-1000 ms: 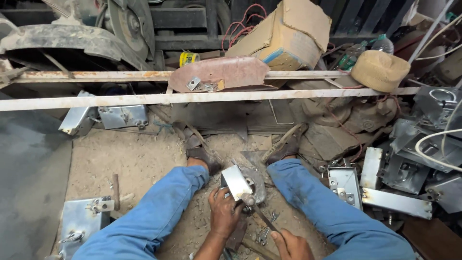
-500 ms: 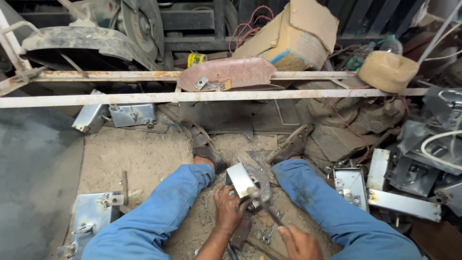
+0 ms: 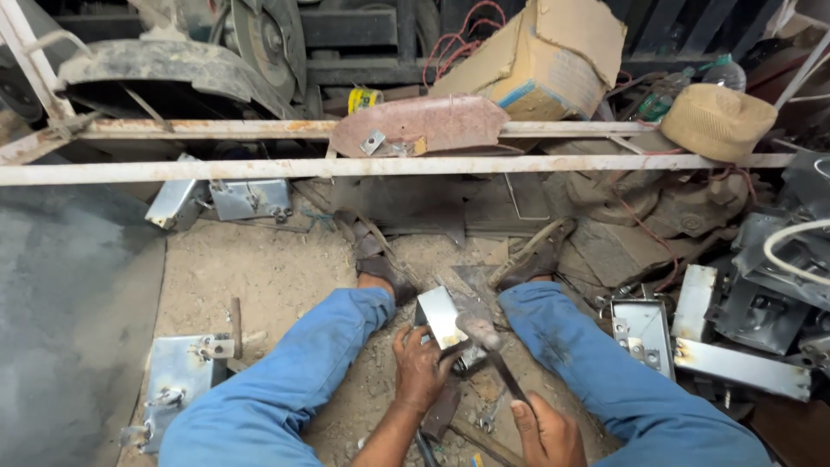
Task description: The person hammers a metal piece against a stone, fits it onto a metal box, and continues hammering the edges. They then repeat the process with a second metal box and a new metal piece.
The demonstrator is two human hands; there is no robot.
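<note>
Small bent sheet-metal piece (image 3: pixel 441 316) held on edge on the sandy floor (image 3: pixel 259 268) between the blue-trousered legs, gripped by the left hand (image 3: pixel 421 367), fingers (image 3: pixel 445 356) curled shut around its lower side. Hammer (image 3: pixel 484 342) raised in the right hand (image 3: pixel 546 430), fingers closed around the handle, head poised just above and right of the left fingers, close to the metal's top edge. Dark flat steel block (image 3: pixel 443 411) lying under the left hand, beneath the piece. Just right of the right hand, silver metal box parts (image 3: pixel 641 333) stacked near the leg; well left of the left hand, another galvanised plate with latch (image 3: pixel 177 376) and a small rusty tool (image 3: pixel 235 327). Farther out beyond the feet, a rusty angle-iron bar (image 3: pixel 389 166) crossing the whole view, with a cardboard box (image 3: pixel 540 60) and a woven cap (image 3: pixel 718 121) behind it.

Likely risk: hammer head so near the gripping fingers that a glancing blow off the tilted sheet could strike the thumb, or kick the piece out of the grip into the sand.
</note>
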